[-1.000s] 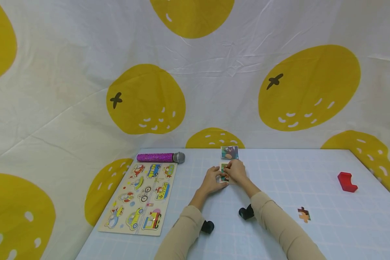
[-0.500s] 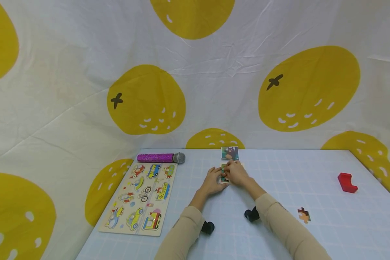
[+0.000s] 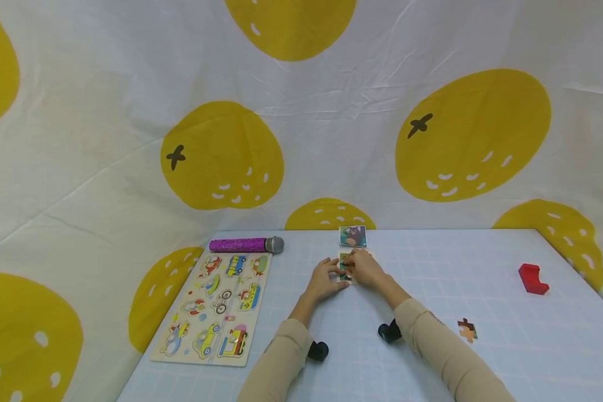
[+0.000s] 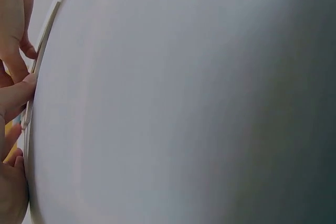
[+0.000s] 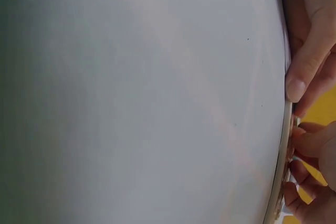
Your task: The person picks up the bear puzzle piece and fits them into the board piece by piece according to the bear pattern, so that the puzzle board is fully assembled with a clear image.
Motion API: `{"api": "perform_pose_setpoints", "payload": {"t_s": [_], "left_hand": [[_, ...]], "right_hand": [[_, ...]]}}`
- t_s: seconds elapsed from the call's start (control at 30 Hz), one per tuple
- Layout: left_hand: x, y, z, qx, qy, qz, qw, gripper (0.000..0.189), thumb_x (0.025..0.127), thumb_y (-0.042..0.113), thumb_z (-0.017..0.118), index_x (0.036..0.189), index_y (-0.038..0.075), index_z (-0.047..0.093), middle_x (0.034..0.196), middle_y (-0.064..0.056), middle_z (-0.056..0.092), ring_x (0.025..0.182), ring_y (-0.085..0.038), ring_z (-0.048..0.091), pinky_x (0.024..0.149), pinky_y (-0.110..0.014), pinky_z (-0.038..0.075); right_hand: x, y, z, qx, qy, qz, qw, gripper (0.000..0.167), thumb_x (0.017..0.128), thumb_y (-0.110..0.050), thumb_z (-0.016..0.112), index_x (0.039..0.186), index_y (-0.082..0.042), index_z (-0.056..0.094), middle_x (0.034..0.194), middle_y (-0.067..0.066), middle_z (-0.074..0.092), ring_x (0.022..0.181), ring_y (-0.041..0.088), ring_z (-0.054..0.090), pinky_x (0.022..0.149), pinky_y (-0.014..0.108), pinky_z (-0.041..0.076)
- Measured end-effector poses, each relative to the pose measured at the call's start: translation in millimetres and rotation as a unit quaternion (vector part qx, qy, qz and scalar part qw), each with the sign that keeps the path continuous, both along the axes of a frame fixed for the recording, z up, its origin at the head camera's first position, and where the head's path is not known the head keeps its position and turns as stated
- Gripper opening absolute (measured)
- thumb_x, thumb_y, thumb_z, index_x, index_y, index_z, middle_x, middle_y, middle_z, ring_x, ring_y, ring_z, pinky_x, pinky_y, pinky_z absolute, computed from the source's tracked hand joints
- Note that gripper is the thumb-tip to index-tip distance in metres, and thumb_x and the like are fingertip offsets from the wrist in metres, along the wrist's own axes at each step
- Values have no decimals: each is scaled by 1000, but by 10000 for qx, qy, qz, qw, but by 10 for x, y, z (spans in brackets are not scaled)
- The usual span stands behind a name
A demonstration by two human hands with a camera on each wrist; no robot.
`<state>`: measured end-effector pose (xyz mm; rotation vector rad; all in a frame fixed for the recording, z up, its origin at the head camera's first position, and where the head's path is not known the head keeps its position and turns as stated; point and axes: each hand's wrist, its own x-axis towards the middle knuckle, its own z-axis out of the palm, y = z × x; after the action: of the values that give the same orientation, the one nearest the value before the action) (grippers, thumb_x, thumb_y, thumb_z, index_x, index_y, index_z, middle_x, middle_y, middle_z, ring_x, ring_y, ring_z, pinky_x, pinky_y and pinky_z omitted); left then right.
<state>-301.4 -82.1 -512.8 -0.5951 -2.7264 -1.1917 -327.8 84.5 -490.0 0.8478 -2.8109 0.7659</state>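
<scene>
Both hands work at a small jigsaw puzzle [image 3: 342, 258] near the far middle of the table in the head view. The left hand [image 3: 323, 280] holds the puzzle at its left side, thumb low and fingers higher up. Bent over its right part, the right hand [image 3: 365, 268] pinches a puzzle piece with fingertips pressed close to the surface; the piece is mostly covered. Just beyond lies a picture card [image 3: 353, 236] with a dark animal on it. The wrist views catch fingers along a thin board edge [image 4: 44, 38]. One loose jigsaw piece [image 3: 467, 330] lies to the right.
At the left lies a wooden vehicle puzzle board [image 3: 211, 307], with a purple glittery microphone [image 3: 243, 245] beyond it. A red block with a curved notch [image 3: 533, 279] sits at the far right. A patterned cloth [image 3: 331, 139] hangs behind the table.
The right hand has shifted slightly and turned over the puzzle, its forearm swinging a little to the right. The left hand keeps its place. The whole view has drifted slightly.
</scene>
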Motion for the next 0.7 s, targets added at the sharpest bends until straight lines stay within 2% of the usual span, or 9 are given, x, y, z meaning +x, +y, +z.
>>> {"api": "perform_pose_setpoints", "payload": {"t_s": [0.13,0.27,0.37,0.7], "left_hand": [[-3,0,-25,93,-9,198,9998,27,73,22,81,89,1,72,132,-24,51,129,-41,39,106,-53,33],[-3,6,-44,65,10,353,9994,27,73,23,81,87,2,73,131,-25,49,127,-40,39,105,-51,36],[-5,7,-52,37,61,369,9993,27,72,23,81,85,2,72,130,-24,50,127,-40,40,104,-50,36],[-2,3,-66,-63,178,362,9992,26,73,25,81,85,3,73,129,-24,51,125,-38,43,102,-48,39]], "right_hand": [[-9,-8,-15,-136,53,57,9999,19,84,-1,67,102,2,72,95,13,63,87,28,59,78,43,53],[-6,-5,-16,48,236,131,9996,18,85,-1,65,101,0,72,102,13,61,96,33,56,86,48,49],[7,-3,1,172,253,138,9994,17,86,-3,64,101,0,72,104,12,61,99,34,55,88,50,47],[14,-11,36,398,86,45,9992,17,84,-3,67,100,2,73,101,12,65,96,31,60,85,45,51]]}}
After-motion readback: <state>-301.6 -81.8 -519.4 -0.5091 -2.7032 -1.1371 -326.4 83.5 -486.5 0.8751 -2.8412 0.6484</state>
